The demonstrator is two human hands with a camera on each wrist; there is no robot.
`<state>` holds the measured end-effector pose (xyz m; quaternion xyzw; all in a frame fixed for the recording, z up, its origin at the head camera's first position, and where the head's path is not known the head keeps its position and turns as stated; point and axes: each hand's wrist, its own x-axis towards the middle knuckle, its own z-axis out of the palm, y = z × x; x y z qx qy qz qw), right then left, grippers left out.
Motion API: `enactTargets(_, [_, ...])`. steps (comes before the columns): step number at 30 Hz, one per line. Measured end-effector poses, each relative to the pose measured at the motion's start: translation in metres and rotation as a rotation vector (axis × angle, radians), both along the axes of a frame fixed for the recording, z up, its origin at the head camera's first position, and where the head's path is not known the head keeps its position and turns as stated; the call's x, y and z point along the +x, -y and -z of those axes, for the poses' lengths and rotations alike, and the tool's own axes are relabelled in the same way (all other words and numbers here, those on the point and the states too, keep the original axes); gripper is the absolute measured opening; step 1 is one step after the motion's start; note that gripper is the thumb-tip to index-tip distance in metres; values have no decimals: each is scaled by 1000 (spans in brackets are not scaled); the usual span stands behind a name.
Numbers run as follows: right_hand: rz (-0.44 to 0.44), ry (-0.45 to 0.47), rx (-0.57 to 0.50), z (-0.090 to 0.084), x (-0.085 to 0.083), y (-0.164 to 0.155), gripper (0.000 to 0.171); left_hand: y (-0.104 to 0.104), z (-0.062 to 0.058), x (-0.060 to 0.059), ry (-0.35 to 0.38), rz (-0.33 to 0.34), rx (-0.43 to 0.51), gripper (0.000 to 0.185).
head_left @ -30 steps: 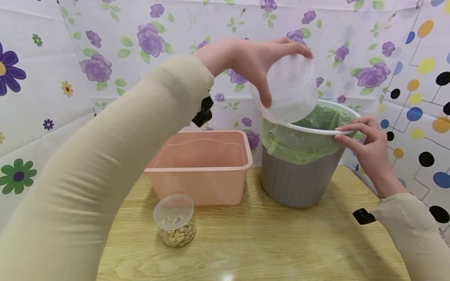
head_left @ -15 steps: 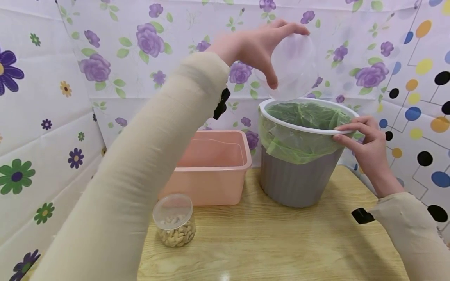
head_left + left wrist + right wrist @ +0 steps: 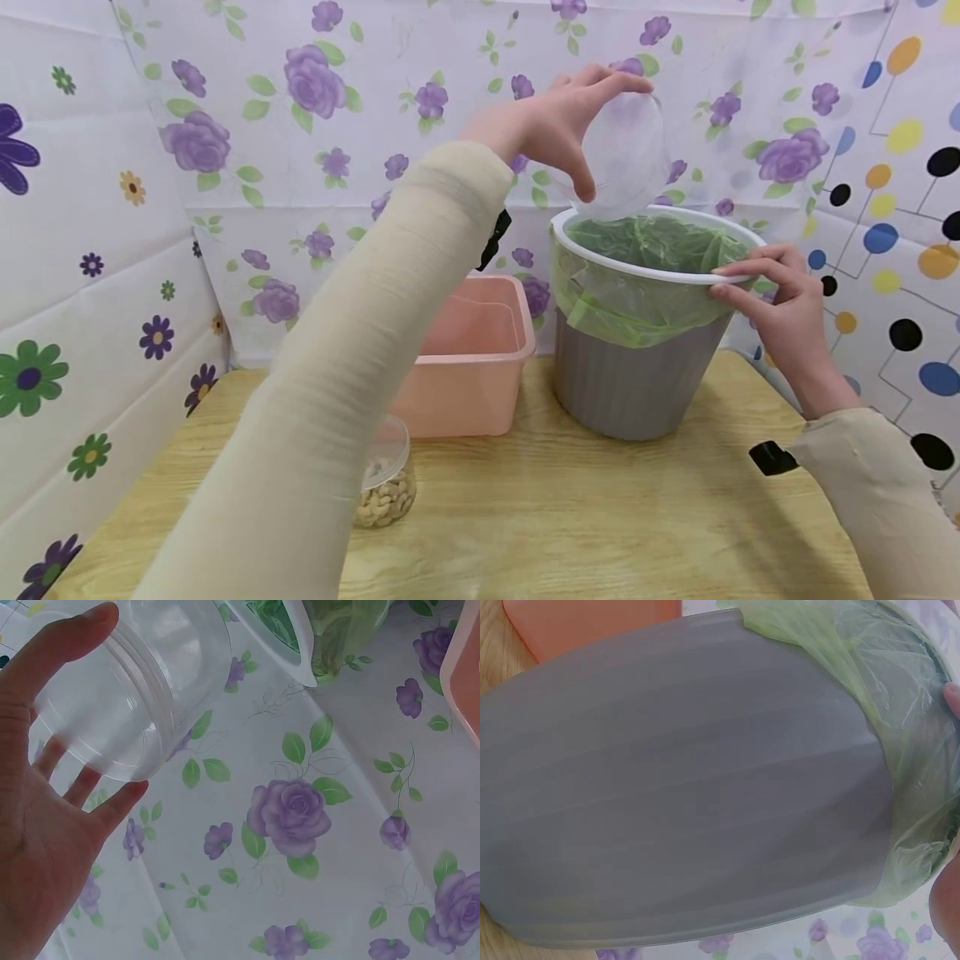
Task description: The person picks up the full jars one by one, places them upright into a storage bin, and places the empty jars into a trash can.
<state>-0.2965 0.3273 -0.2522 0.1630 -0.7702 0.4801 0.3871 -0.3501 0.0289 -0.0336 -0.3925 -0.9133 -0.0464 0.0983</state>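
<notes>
My left hand grips a clear plastic jar, tilted above the back left rim of the trash bin. No contents show through its wall. In the left wrist view, the thumb and fingers spread around the jar's ridged end. The grey trash bin stands upright on the table, lined with a green plastic bag folded over its white rim. My right hand pinches that rim at the right. In the right wrist view, the bin's ribbed side fills most of the picture.
A pink plastic tub sits left of the bin. In front of it, partly behind my left sleeve, is a lidded clear jar of cashews. All stand on a wooden table with patterned cloth walls behind and beside it.
The jar in my left hand rose from the bin's mouth, then dipped slightly. My left forearm swung right, covering more of the cashew jar and tub. My right hand stayed on the rim.
</notes>
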Motion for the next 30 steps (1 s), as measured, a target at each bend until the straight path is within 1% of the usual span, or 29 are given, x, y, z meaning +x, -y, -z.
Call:
enactTargets(3, [4, -3, -2, -1, 0, -1, 20, -4, 3, 0, 3, 7, 2, 117])
enactTargets(7, [2, 4, -2, -1, 1, -1, 21, -10, 10, -1, 17, 30, -11, 118])
enactTargets(11, [-7, 13, -10, -2, 1, 0, 21, -13, 20, -5, 36, 51, -35, 119])
enactTargets(15, [-20, 18, -22, -1, 0, 1, 21, -14, 32, -7, 56, 77, -51, 116])
enactTargets(18, [-31, 11, -27, -1, -1, 0, 20, -16, 38, -9, 69, 95, -58, 114])
enactTargets(24, [-49, -8, -38, 0, -2, -1, 20, -22, 43, -7, 77, 103, -86, 114])
enactTargets(30, [-55, -15, -39, 0, -2, -1, 20, -27, 45, -4, 89, 91, -110, 115])
